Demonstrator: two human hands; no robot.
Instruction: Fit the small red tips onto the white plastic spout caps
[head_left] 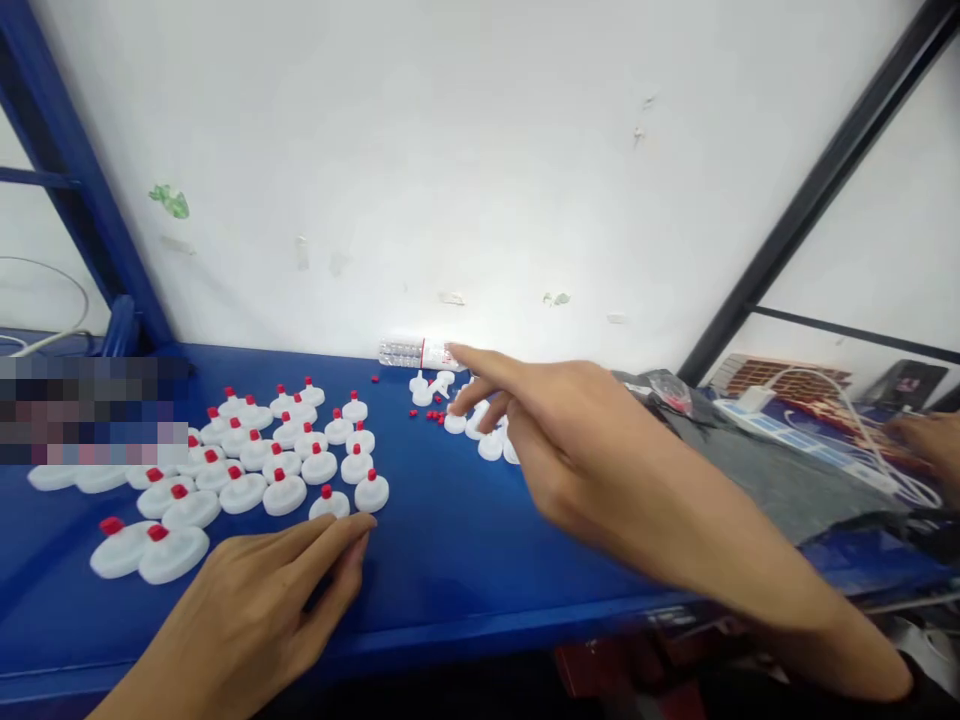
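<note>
Toward the front of the blue table, my left hand (289,590) rests low beside the nearest white disc-shaped caps. Its thumb tip and fingertips come together just below a red-tipped white cap (372,491); anything between them is hidden. Another red-tipped cap (328,503) stands partly behind its knuckles. My right hand (559,430) reaches over a cluster of white caps (491,445), index finger stretched out and the others loosely curled apart. No object shows in it. Several small red tips (435,416) lie loose left of its fingers, near a white nozzle piece (421,390).
Many red-tipped caps (242,490) stand upright in rows on the left of the table (442,570). A clear tube with a white label (401,353) lies against the wall. On the right are dark plastic (750,470), a power strip (810,450) and another person's hand (930,440).
</note>
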